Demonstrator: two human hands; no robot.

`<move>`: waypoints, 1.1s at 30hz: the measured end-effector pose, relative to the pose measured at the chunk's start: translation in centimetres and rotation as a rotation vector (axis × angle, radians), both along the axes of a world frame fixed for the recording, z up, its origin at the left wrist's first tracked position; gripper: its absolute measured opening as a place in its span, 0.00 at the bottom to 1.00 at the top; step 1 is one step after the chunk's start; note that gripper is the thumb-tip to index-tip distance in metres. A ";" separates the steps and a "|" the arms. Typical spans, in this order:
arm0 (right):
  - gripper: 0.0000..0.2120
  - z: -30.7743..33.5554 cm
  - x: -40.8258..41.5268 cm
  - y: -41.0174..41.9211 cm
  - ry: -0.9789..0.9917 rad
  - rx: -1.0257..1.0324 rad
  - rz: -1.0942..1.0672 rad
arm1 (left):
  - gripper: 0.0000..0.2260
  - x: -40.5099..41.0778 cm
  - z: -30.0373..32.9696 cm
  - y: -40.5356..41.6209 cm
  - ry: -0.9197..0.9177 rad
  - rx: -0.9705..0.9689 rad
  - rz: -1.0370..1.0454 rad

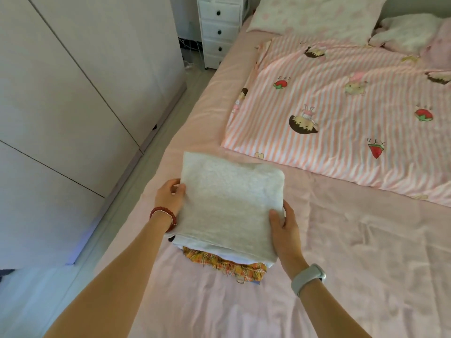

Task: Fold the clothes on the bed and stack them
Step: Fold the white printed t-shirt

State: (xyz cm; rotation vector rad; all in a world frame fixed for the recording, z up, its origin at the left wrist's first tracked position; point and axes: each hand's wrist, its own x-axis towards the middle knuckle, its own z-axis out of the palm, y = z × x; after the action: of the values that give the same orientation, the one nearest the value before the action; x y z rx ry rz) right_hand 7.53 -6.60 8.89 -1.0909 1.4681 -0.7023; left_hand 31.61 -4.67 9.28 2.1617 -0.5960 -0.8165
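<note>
A person's two hands hold a folded grey garment (227, 203) over the near left part of a bed (341, 252) covered with a pale pink sheet. The left hand (169, 200) grips the garment's left edge, thumb on top and fingers curled beneath; a red bead bracelet (164, 217) circles that wrist. The right hand (284, 228) grips the right edge near its front corner, thumb pressed on the top face, and a pale wristband (308, 279) sits on that wrist.

The grey garment lies on top of a stack (227, 262) of folded clothes at the bed's left side. Beneath it show the edge of a white piece (192, 242) and, lower, an orange plaid piece (231, 265) with a frayed hem that juts toward the camera. Whether the grey garment rests fully on the stack or is held just above it cannot be told.

Farther up the bed lies a pink-and-white striped quilt (341, 113) printed with strawberries and cartoon figures, well apart from the stack. A pillow (314, 18) with a faint pink print sits at the head of the bed, and crumpled white bedding (407, 32) lies beside it at the far right. A white drawer unit (219, 30) with dark knobs stands by the head of the bed, and a pale wardrobe (73, 93) fills the left side, across a narrow strip of floor (36, 289).
</note>
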 end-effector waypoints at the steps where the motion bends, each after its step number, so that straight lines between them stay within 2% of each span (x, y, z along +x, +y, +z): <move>1: 0.23 -0.1 -0.1 0.1 0.031 0.023 -0.004 | 0.16 -0.1 -0.1 -0.1 -0.065 0.018 -0.017; 3: 0.27 0.1 -0.4 0.4 0.167 -0.033 -0.009 | 0.19 -0.6 0.4 -0.1 -0.333 0.000 -0.085; 5: 0.29 0.9 -0.2 0.8 0.393 -0.333 0.011 | 0.20 -1.7 1.1 0.2 -0.699 -0.067 -0.257; 7: 0.27 1.3 0.7 0.3 0.661 -0.684 0.121 | 0.22 -3.2 1.2 0.1 -0.926 -0.086 -0.535; 8: 0.25 1.0 1.4 -0.2 0.771 -0.790 0.209 | 0.24 -3.9 1.2 -0.2 -0.928 -0.031 -0.668; 10: 0.25 0.0 2.8 -0.8 0.886 -0.824 0.360 | 0.29 -4.5 0.3 -1.0 -0.823 0.120 -0.811; 13: 0.27 -1.4 3.8 -1.2 0.948 -0.613 0.502 | 0.28 -4.1 -1.9 -1.8 -0.759 0.251 -0.854; 16: 0.33 -1.4 3.9 -1.5 0.951 -0.451 0.619 | 0.28 -3.9 -2.1 -2.1 -0.742 0.307 -0.900; 19: 0.37 0.1 3.7 -1.6 0.911 -0.429 0.651 | 0.27 -3.8 -0.5 -2.4 -0.723 0.342 -0.930; 22: 0.36 2.7 2.8 -1.4 0.863 -0.451 0.621 | 0.26 -3.9 2.7 -2.2 -0.732 0.322 -0.904; 26: 0.30 7.4 -0.2 1.4 0.727 -0.515 0.426 | 0.23 -5.8 8.0 0.4 -0.753 0.165 -0.806; 28: 0.28 9.8 -2.6 4.0 0.683 -0.533 0.341 | 0.21 -7.8 10.4 2.8 -0.753 0.075 -0.772; 31: 0.18 12.0 -7.1 9.7 0.649 -0.546 0.203 | 0.19 -11.9 12.5 7.8 -0.762 -0.058 -0.789; 33: 0.15 12.7 -10.9 14.3 0.648 -0.531 0.132 | 0.19 -15.4 12.9 11.2 -0.740 -0.163 -0.802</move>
State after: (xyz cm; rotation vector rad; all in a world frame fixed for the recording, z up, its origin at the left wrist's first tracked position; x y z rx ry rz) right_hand -3.32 7.65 21.63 -1.9394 1.7659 -0.6957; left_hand 16.20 6.49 22.19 2.0157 -1.9047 -0.2753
